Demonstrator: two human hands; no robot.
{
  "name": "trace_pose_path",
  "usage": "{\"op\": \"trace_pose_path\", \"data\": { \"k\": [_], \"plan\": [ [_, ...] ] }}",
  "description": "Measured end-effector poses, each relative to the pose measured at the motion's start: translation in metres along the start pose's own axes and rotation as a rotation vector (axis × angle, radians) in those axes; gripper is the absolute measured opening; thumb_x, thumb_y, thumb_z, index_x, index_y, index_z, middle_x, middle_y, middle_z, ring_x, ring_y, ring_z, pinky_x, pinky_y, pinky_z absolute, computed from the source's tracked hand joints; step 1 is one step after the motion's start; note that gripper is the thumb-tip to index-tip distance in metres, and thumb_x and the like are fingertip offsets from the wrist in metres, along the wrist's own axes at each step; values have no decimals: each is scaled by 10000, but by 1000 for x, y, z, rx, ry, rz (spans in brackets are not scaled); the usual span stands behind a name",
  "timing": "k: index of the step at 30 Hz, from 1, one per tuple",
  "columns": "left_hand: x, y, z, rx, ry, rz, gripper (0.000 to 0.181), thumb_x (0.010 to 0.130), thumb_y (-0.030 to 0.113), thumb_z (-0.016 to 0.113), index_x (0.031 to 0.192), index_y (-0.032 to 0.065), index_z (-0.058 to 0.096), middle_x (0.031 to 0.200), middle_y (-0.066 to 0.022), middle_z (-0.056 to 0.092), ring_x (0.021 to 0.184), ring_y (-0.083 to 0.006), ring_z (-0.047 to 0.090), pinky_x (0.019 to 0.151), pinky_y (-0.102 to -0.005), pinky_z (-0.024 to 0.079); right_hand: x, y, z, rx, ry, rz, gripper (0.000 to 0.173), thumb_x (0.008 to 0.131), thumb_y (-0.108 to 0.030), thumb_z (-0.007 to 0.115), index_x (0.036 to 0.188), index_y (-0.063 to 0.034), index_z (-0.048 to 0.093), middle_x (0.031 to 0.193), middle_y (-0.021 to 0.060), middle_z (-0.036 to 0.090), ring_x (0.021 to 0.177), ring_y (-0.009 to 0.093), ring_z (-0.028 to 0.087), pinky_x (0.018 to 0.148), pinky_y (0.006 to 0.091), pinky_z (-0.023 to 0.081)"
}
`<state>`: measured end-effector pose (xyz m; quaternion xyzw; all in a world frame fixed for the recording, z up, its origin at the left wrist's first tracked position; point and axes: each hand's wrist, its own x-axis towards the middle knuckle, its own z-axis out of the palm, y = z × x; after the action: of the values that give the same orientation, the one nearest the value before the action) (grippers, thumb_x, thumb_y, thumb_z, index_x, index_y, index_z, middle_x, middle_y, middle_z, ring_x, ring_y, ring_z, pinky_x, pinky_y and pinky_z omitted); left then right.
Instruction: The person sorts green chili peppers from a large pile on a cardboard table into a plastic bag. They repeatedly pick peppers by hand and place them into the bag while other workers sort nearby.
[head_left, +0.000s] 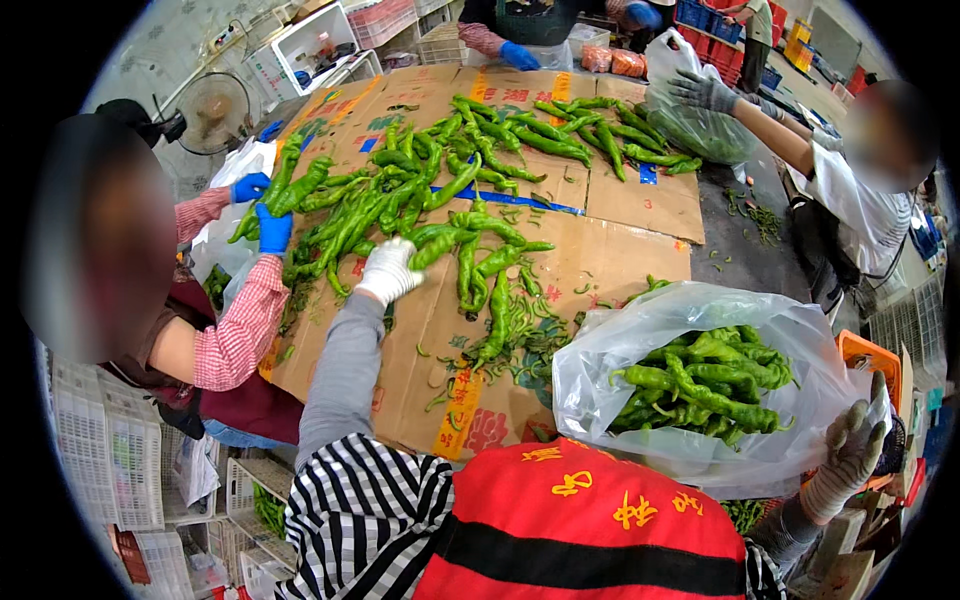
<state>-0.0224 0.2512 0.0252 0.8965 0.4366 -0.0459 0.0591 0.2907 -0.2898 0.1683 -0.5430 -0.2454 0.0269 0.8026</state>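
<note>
My left hand (390, 270), in a white knit glove, is at the near edge of a heap of long green peppers (397, 187) on flattened cardboard (622, 244). Its fingers are around a green pepper (436, 246). At the right, my right hand (851, 442) wears a grey-coated glove and is raised with its fingers spread, beside the rim of a clear plastic bag (592, 360). Green peppers (705, 375) fill much of the open bag. Between my left hand and the bag lie stem scraps and leaves (532, 337) with several loose peppers.
A co-worker's blue-gloved hands (274, 229) hold peppers at the left. Across the table rests another blue glove (519, 56). At the far right, a co-worker's grey-gloved hands (705, 91) touch a filled plastic bag (694, 131). An orange crate (870, 349) stands beyond my bag.
</note>
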Motion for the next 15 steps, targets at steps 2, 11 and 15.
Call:
{"op": "trace_pose_path", "data": {
  "k": [2,11,15],
  "plan": [
    [27,3,6,-10,105,49,732,661,397,760,1244,31,514,1317,-199,475,1199,-353,469,1013,-415,396,-1,-5,2,16,0,5,667,945,-360,483,1440,13,237,735,-34,433,518,18,325,436,129,262],
    [62,25,56,-117,-94,-191,854,677,372,767,1353,13,388,1328,-222,474,1202,-345,484,989,-400,421,-14,-4,-15,-19,52,47,688,909,-434,507,1386,35,348,725,-9,475,509,53,366,433,166,273],
    [34,36,49,-555,-260,-33,773,736,332,751,1336,-11,403,1297,-188,507,1183,-321,485,1002,-415,390,-16,-3,-28,90,-7,89,733,850,-434,595,1357,48,376,688,18,502,468,71,441,380,164,279]
  ]
}}
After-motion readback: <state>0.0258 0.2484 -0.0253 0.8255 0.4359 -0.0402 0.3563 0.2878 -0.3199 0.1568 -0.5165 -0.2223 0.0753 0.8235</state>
